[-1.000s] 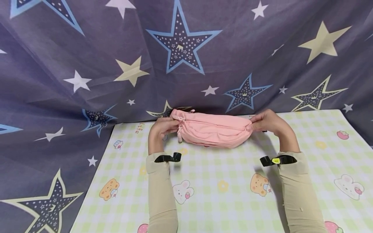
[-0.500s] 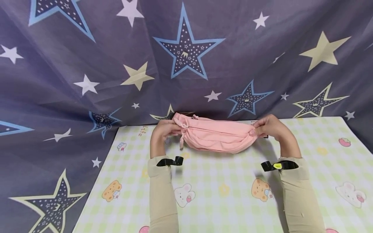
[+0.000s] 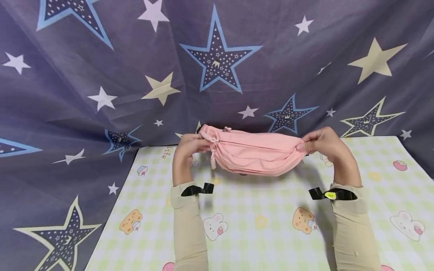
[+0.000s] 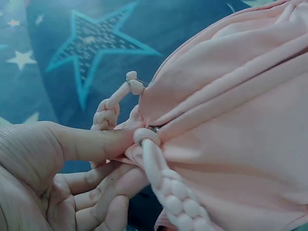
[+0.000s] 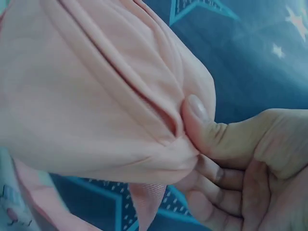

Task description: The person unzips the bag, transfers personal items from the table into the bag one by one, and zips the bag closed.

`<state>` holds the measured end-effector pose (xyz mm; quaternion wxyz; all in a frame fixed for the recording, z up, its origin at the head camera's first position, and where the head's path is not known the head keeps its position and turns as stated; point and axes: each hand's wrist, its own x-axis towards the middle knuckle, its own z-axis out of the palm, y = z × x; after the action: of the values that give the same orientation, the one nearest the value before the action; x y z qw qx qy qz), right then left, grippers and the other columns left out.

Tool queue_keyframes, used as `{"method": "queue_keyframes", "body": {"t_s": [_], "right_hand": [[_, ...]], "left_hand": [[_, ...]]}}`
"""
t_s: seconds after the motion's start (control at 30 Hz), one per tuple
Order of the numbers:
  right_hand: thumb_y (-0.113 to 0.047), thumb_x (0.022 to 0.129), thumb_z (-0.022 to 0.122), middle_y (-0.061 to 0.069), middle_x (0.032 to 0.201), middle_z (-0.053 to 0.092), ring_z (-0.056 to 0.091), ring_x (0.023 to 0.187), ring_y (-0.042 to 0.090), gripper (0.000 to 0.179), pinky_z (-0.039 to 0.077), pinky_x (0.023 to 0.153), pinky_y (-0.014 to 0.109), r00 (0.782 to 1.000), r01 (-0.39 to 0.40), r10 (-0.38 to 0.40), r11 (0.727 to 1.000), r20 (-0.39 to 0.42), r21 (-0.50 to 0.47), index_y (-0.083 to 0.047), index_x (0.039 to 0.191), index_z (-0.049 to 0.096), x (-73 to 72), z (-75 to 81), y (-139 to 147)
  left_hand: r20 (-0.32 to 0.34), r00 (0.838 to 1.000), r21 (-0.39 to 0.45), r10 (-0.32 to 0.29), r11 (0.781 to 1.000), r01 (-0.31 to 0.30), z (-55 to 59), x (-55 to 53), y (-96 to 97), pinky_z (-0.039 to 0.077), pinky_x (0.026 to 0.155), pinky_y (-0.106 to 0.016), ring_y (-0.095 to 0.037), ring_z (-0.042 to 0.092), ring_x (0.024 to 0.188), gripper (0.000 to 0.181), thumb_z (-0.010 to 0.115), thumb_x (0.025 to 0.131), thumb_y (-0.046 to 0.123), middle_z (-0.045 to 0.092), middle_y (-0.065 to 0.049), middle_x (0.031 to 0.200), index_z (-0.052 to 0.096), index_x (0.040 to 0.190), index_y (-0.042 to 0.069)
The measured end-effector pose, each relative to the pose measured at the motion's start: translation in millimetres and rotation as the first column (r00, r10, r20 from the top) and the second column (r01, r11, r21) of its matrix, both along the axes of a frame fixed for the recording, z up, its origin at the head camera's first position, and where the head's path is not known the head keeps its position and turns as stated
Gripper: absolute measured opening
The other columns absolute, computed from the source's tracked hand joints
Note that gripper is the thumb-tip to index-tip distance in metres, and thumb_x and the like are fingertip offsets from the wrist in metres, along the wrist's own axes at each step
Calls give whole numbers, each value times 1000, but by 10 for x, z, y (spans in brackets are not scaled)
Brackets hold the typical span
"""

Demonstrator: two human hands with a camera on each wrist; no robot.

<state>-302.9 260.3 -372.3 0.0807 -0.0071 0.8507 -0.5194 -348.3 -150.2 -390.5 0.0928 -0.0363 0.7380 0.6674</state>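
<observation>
A pink fabric waist bag (image 3: 257, 152) hangs between both hands near the back of the table, its shadow falling on the cloth below. My left hand (image 3: 190, 148) pinches its left end between thumb and fingers, right beside a braided zipper pull (image 4: 175, 195). Another braided cord (image 4: 106, 113) sticks out behind the thumb in the left wrist view. At the other end, my right hand (image 3: 322, 142) pinches the bag's corner, thumb on top and fingers curled beneath. A pink strap (image 5: 147, 199) dangles under that corner in the right wrist view.
The table wears a green-and-white checked cloth (image 3: 251, 241) printed with bears, rabbits and strawberries. Behind it and along the left side hangs a dark curtain (image 3: 257, 22) with stars. Each sleeve carries a black wrist strap (image 3: 342, 194).
Over the last half second the bag has risen slightly, and my right hand has shifted to the right and up with its end. Both hands keep their pinch. Earlier, the head view tilted slightly.
</observation>
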Motion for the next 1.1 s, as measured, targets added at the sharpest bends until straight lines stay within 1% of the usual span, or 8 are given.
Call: {"method": "queue_keyframes", "body": {"t_s": [0.1,0.2,0.33,0.5,0.63,0.73,0.93,1.1], "right_hand": [[-9,87,81,-18,58,67,62,57,5,4,56,59,23,996,66,-67,998,-66,-23,-7,84,79,64,88,-86],[-8,87,80,-19,56,65,59,54,4,16,53,55,21,981,132,-141,988,-132,-76,-18,75,77,65,129,-191],[-7,86,81,-21,53,63,58,50,1,26,52,53,18,955,220,-243,965,-169,-141,-24,68,74,10,144,-330],[-6,84,82,-19,51,60,58,48,0,14,52,50,17,919,344,-369,922,-136,-179,-9,74,74,-85,106,-517],[-2,85,80,-16,51,59,59,47,2,10,53,47,19,906,388,-412,899,-94,-202,3,81,73,-142,25,-640],[-1,85,79,-14,51,60,59,46,4,10,54,45,20,901,405,-428,888,-69,-218,5,82,72,-170,-50,-699],[-6,82,82,-15,56,59,56,52,3,16,49,45,17,876,464,-475,877,-82,-124,6,87,73,-236,-171,-796],[-11,81,82,-2,76,67,57,73,12,21,48,52,16,860,503,-502,864,-91,-18,4,95,76,-276,-231,-839]], "left_hand": [[-43,997,30,57,998,-56,91,56,-32,59,61,-20,-5,69,57,16,76,84,1,70,7,58,76,75,15],[-58,992,84,111,991,-106,150,85,-60,59,60,-19,-4,69,56,24,74,85,-1,69,7,57,75,70,18],[-47,985,133,168,978,-160,176,91,-85,57,57,-18,-4,68,54,18,73,86,-2,69,7,56,76,75,12],[-15,975,140,221,966,-217,139,79,-142,55,53,-17,-4,68,52,8,72,86,-2,68,6,55,79,86,2],[20,971,149,239,960,-239,81,51,-207,54,50,-16,-3,66,49,14,74,85,-1,68,6,54,78,77,10],[46,968,155,246,956,-250,32,21,-250,51,47,-15,-3,64,46,25,74,85,-2,67,6,53,73,68,16],[99,956,154,278,944,-291,-76,-26,-323,48,45,-14,-3,63,46,29,73,85,-4,66,5,51,71,64,16],[116,953,149,280,944,-295,-175,-69,-339,49,45,-15,-4,65,47,21,73,84,-3,67,4,52,76,70,13]]}}
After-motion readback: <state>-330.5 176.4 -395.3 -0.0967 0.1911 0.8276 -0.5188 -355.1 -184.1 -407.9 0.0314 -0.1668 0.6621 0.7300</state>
